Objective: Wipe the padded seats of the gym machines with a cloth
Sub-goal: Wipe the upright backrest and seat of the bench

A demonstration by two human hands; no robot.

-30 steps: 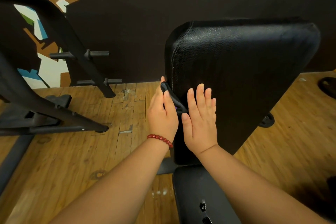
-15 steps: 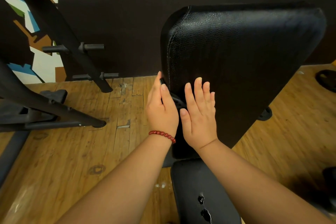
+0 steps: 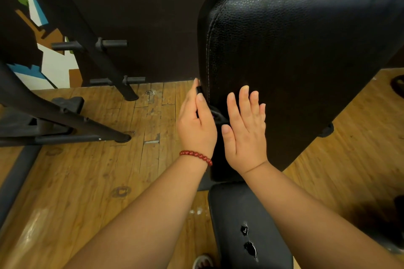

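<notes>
The cloth (image 3: 215, 113) is small, black and scrunched up. It sits at the left edge of the big back pad (image 3: 295, 50), low down, between the two hands. It could slip out and drop to the wooden floor (image 3: 87, 181), because only a little bit of it is held. Then it would pick up dirt.

The cloth is also very dark, just like the pad, so it is hard to see which parts it covers. Most of the pad is up high and far to the right, well away from the cloth. I think big parts could get missed.

The near seat pad (image 3: 240, 214) of the bench has two torn holes (image 3: 249, 247). A cloth could catch there and make them bigger.

The left hand (image 3: 195, 129) stands on its side by the pad's left edge. Its fingers and thumb pinch the cloth. It wears a red bead bracelet (image 3: 196, 155).

The right hand (image 3: 244, 129) lies flat on the pad with straight, spread fingers and holds nothing. Its thumb is just beside the cloth. A bare hand on the pad could leave marks.
</notes>
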